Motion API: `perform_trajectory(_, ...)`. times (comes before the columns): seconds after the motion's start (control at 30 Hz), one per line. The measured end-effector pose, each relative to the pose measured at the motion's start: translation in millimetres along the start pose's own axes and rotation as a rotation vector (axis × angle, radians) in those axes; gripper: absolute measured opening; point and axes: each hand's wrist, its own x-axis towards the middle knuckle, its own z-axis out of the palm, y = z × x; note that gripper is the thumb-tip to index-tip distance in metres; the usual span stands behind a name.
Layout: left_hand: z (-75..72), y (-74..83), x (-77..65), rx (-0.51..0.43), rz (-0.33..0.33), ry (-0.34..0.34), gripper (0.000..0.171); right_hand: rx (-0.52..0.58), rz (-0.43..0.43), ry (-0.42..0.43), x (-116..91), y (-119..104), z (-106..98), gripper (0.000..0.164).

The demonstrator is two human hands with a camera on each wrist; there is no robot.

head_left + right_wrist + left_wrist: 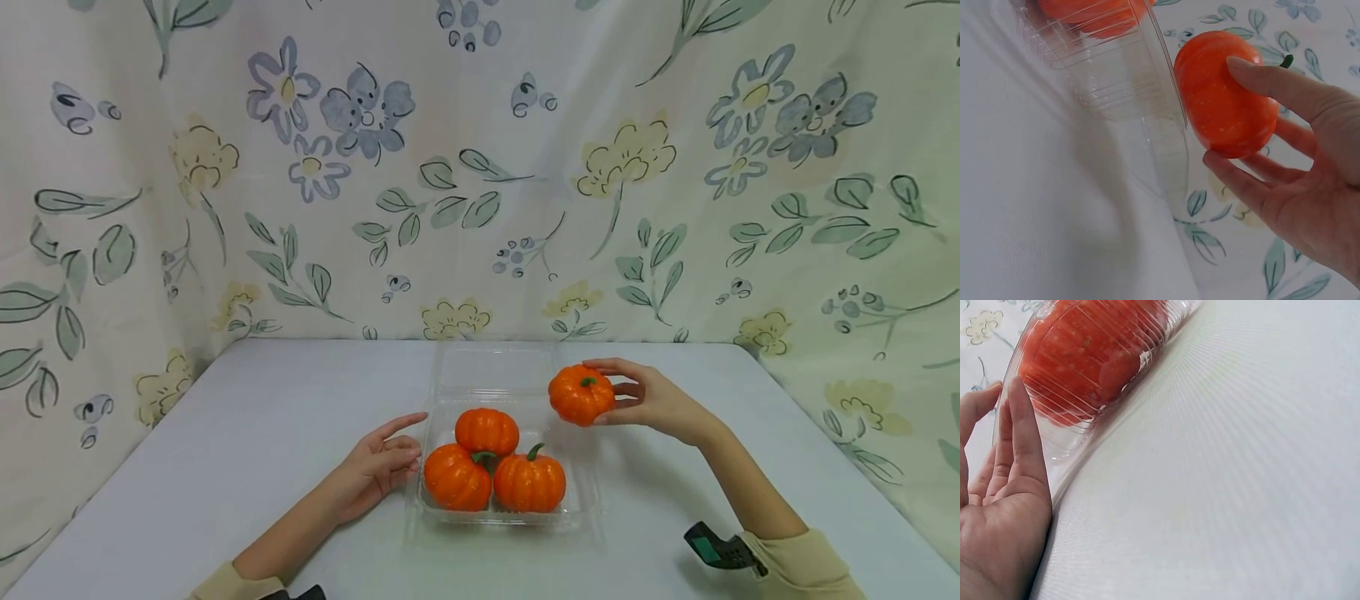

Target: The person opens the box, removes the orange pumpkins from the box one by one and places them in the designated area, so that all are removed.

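Observation:
My right hand holds a small orange pumpkin with a green stem, thumb and fingers around its sides. It is raised at the back right corner of a clear plastic clamshell box. In the right wrist view the pumpkin overlaps the box's rim. Inside the box sit three more pumpkins: one at the back, one at front left and one at front right. At the box's left side is my left hand; its fingers lie fairly straight along the clear wall, holding nothing.
The box's clear lid lies folded back behind it. Everything stands on a white table. A floral curtain hangs along the table's back and sides. Dark wrist straps sit at both sleeves.

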Motion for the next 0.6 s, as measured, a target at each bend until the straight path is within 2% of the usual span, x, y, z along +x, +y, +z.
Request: perform_trajectory(0.6, -2.0, -1.6, -0.8, -0.02, 0.005, -0.028, 0.056, -0.038, 0.038, 0.204, -0.8, 1.0, -1.7, 0.073)
